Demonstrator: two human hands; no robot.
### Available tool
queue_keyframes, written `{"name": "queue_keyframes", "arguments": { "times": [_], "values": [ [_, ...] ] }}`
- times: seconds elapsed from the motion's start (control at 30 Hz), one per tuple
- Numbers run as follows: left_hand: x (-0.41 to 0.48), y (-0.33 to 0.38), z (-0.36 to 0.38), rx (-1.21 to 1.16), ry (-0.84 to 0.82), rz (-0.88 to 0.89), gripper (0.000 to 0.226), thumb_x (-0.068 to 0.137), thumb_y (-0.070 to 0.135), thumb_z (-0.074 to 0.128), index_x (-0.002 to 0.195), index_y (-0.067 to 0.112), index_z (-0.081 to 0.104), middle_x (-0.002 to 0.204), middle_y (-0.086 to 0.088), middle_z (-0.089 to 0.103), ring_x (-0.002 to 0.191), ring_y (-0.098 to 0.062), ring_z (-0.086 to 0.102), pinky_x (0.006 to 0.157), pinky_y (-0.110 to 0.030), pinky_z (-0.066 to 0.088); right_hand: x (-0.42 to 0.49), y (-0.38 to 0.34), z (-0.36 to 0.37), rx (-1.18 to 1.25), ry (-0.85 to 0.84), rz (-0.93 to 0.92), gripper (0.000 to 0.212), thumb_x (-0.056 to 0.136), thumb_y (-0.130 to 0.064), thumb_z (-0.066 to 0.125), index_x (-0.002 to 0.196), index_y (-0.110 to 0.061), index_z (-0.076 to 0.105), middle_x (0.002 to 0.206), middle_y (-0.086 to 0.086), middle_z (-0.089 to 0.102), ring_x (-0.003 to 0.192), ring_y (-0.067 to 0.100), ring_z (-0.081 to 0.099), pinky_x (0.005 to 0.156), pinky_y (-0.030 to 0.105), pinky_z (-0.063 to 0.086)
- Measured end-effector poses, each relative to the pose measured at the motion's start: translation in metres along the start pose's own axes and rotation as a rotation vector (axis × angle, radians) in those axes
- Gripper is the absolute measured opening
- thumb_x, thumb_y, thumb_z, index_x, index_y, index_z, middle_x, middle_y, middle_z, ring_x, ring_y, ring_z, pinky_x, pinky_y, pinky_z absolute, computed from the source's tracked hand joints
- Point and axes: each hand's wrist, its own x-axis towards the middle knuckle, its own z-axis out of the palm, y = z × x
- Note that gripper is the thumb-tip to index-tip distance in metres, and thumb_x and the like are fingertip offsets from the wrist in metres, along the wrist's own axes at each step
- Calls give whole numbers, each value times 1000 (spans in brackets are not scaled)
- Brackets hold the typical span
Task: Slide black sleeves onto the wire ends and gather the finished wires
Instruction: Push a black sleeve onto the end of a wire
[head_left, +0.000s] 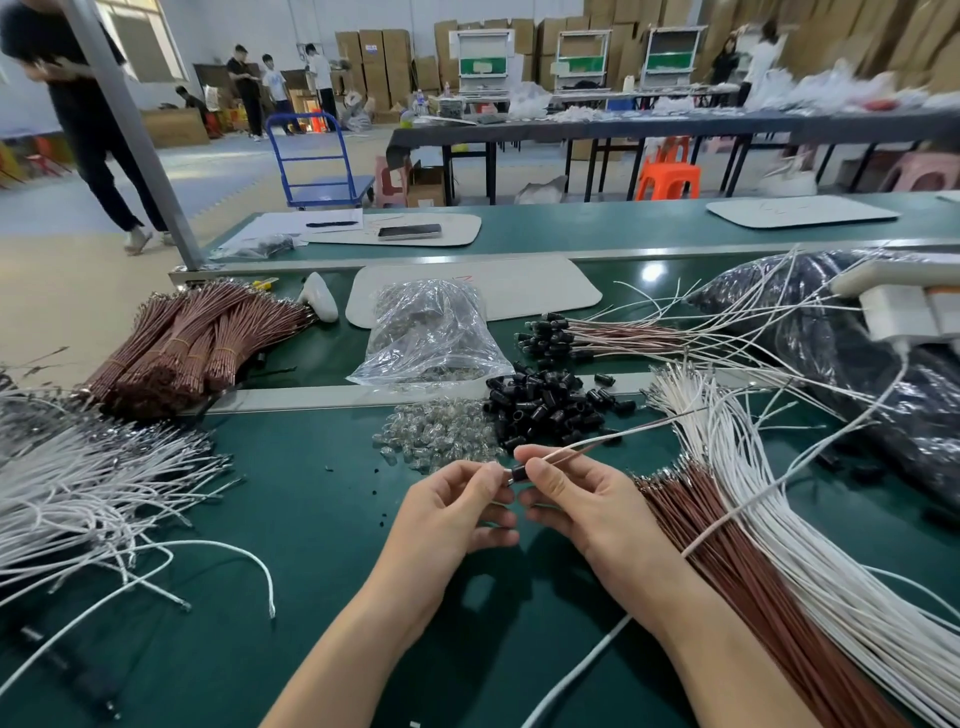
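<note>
Two hands: the left hand (457, 514) and right hand (576, 499) meet fingertip to fingertip above the near middle of the bench (311, 519), both working one small piece.
Grip: the left thumb and forefinger pinch the left end of the black sleeve (518, 474). The right thumb and forefinger pinch the wire (623, 436) just where it leaves the sleeve. Where each pad bears exactly cannot be told.
Sleeve: it lies crosswise between the two pinches, with a glint of metal at its left end. It looks partly or fully on the wire end.
Long axis: the wire runs from the sleeve away to the far right, rising off the bench and passing the near edge of the loose sleeves (545, 410).
Likely move: any last seating should be a push along that axis, the left hand toward the right.
Gathering spot: the finished wires (561, 332) lie beyond the metal rail (311, 397), capped ends pointing left. The right hand is the nearer one.
Obstacles: clear bulbs (441, 436) sit just beyond the left hand, touching the loose sleeves. The brown and white wires (753, 545) fan along the right edge, close to the right forearm.
Open room: bare bench shows under and left of the hands, before the white wires (78, 493) at the left edge.
</note>
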Motion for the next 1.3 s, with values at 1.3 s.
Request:
{"name": "queue_keyframes", "arguments": {
  "times": [1.3],
  "values": [
    [-1,-1,-4,171,-18,36,17,99,19,62,94,9,74,86,-4,72,73,-16,66,68,-30,60,4,6,-4,-59,65,-81,37,85,-6,76,118,-19,65,77,4,72,76,14,72,69,25,58]
  ]
}}
